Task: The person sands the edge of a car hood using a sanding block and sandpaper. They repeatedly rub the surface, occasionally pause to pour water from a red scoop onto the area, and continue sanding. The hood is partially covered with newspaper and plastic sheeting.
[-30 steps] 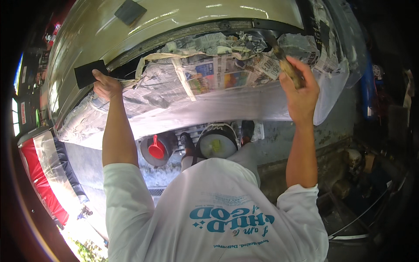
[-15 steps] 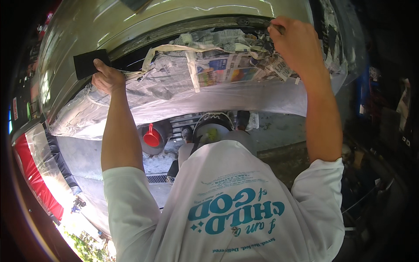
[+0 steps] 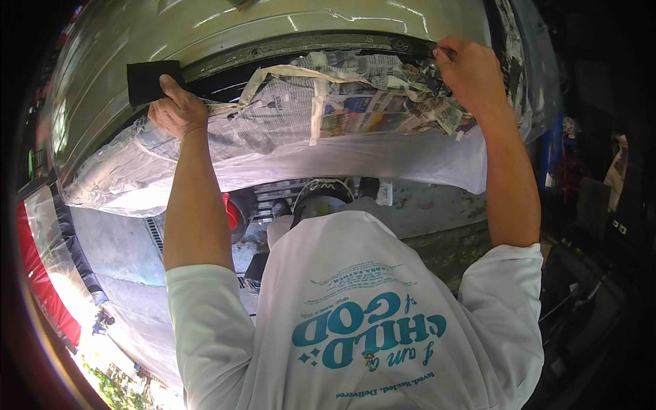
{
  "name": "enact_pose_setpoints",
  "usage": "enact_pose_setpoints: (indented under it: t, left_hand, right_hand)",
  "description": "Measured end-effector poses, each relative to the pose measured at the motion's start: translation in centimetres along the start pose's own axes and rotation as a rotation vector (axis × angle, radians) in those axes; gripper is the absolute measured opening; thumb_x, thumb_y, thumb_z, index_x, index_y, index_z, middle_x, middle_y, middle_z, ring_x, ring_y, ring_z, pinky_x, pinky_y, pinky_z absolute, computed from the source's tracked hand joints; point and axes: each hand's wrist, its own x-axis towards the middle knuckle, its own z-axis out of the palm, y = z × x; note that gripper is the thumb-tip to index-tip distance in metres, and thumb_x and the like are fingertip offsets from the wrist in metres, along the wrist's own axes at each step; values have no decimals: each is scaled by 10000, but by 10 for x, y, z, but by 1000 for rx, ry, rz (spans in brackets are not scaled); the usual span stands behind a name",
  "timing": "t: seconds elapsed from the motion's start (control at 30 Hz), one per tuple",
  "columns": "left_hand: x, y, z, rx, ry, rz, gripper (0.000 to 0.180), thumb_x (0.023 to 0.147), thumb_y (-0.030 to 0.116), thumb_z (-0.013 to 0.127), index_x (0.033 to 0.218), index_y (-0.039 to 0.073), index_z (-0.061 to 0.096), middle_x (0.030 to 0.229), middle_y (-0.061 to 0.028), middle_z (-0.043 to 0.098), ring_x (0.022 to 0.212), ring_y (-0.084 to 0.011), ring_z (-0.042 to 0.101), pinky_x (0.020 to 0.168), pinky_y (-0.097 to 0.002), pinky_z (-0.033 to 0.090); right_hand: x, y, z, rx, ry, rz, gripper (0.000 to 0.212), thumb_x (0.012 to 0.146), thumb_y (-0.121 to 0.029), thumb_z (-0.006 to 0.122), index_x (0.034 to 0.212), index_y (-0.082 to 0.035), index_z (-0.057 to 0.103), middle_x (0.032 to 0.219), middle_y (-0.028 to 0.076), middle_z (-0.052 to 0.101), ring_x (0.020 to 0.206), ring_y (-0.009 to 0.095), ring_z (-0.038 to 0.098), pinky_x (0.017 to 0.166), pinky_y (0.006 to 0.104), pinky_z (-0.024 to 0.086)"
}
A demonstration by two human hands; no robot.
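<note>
In my left hand [image 3: 176, 109] a black square sheet [image 3: 152, 83], which looks like sandpaper, is pinched under the thumb, against the left part of the car's edge. My right hand [image 3: 471, 72] is at the far right end of the metal edge strip [image 3: 287, 46], fingers curled and pressed to it. A small dark bit shows between those fingers, too little to name. Below the strip, newspaper masking [image 3: 273, 126] with strips of tape [image 3: 318, 113] covers the car's front. Clear plastic sheeting [image 3: 410, 156] hangs below the paper.
The glossy olive-grey car panel [image 3: 225, 31] curves across the far side. Underneath the sheeting, on the floor, stand a dark bucket with a red dipper [image 3: 230, 210] and a second bucket [image 3: 321, 203] near my feet. Red and clear covers [image 3: 51, 266] lie at the left.
My view has shifted slightly. My right hand remains at the strip's right end, its fingers curled tighter. My left hand still holds the black sheet, now turned a little more upright.
</note>
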Motion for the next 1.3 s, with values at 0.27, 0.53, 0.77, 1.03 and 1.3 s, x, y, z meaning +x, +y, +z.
enact_pose_setpoints:
  t: [0.27, 0.53, 0.77, 1.03, 1.3]
  left_hand:
    - [-5, -51, 14, 133, 3, 238, 649, 1029, 493, 364, 955, -38, 730, 905, -249, 690, 1012, -411, 563, 971, -473, 402]
    - [8, -25, 15, 160, -137, 39, 648, 1021, 508, 365, 1002, -34, 720, 974, -235, 699, 1028, -418, 570, 984, -477, 396]
    - [2, -7, -1, 52, -45, -62, 638, 1008, 510, 368, 1039, -17, 725, 1074, -227, 707, 1090, -426, 575, 990, -487, 401]
    - [-1, 0, -4, 65, -67, -42, 613, 1005, 483, 362, 1034, -15, 719, 1101, -233, 698, 1076, -445, 582, 975, -503, 409]
    - [1, -4, 1, 63, -75, -44, 648, 1009, 514, 350, 1075, -12, 722, 1109, -224, 700, 1092, -430, 576, 991, -489, 406]
  right_hand:
    - [11, 3, 8, -153, -18, -123, 222, 913, -250, 653, 967, -56, 746, 800, 200, 709, 781, 395, 698, 740, 477, 548]
    - [131, 11, -31, -390, -588, -360, 215, 689, -242, 710, 755, -41, 747, 755, 192, 704, 679, 371, 675, 662, 418, 535]
    - [-3, 30, -14, 177, -25, -23, 297, 887, -231, 684, 1109, -39, 732, 901, 197, 726, 806, 324, 698, 785, 388, 531]
    - [-45, 13, 37, 78, 139, 53, 313, 921, -217, 645, 1199, -91, 715, 1084, 188, 655, 922, 372, 692, 825, 445, 547]
    - [-41, -3, 42, 5, 179, 75, 306, 922, -200, 659, 1200, -87, 714, 1052, 181, 660, 923, 364, 681, 829, 444, 539]
